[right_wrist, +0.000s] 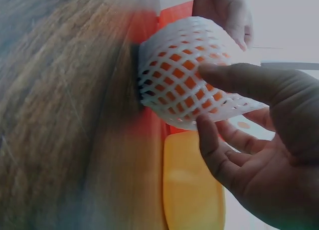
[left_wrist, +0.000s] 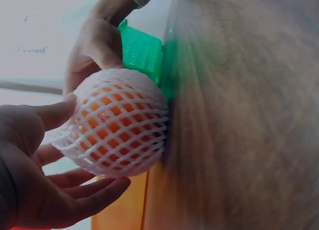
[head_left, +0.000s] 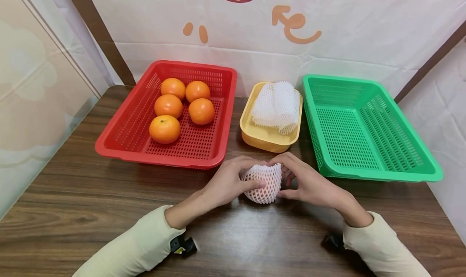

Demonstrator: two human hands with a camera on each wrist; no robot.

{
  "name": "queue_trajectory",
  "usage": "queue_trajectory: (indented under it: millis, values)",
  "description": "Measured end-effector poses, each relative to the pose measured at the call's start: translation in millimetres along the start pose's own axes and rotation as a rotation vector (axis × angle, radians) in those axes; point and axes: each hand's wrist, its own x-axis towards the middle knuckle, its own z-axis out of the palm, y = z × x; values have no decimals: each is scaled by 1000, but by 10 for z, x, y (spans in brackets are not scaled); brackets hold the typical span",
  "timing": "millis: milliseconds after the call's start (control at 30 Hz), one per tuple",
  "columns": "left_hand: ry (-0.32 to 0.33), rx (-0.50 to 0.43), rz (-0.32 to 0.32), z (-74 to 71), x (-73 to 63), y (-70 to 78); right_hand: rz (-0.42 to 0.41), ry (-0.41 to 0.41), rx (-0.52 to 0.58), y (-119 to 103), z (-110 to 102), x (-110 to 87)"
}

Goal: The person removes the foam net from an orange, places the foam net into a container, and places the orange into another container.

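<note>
Above the table's middle front sits an orange (left_wrist: 115, 126) wrapped in a white foam net (head_left: 263, 185), the fruit showing through the mesh. My left hand (head_left: 227, 180) grips the wrapped orange from the left, its thumb across the near side. From the other side, my right hand (head_left: 309, 183) holds the net, with fingers at its upper rim and the thumb low on its side. Loose net stands out past the fruit in the right wrist view. Behind it, a yellow container (head_left: 263, 142) holds more white foam nets (head_left: 278, 105).
At the back left a red basket (head_left: 164, 159) holds several bare oranges (head_left: 165, 129). A green basket (head_left: 382, 174) with nothing in it stands at the back right. All stand on a dark wooden table (head_left: 109, 196), with a printed cloth (head_left: 247, 30) hanging behind.
</note>
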Motion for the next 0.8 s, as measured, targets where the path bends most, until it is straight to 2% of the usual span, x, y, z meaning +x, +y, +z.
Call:
queue_trajectory:
  millis: [100,167,500,700,800]
  values:
    - [33,-4,22,20,1,-12,15,-20,32,-21,-40,-16]
    - [47,-10,31,29,0,-19,25,2,52,-35,-50,-18]
    - [147,-93,29,90,-22,-19,35,256,63,-53,99,42]
    - [215,-133,40,141,-30,14,41,339,101,-65,132,41]
    - [228,-149,25,160,-32,14,35,390,54,-66,159,40]
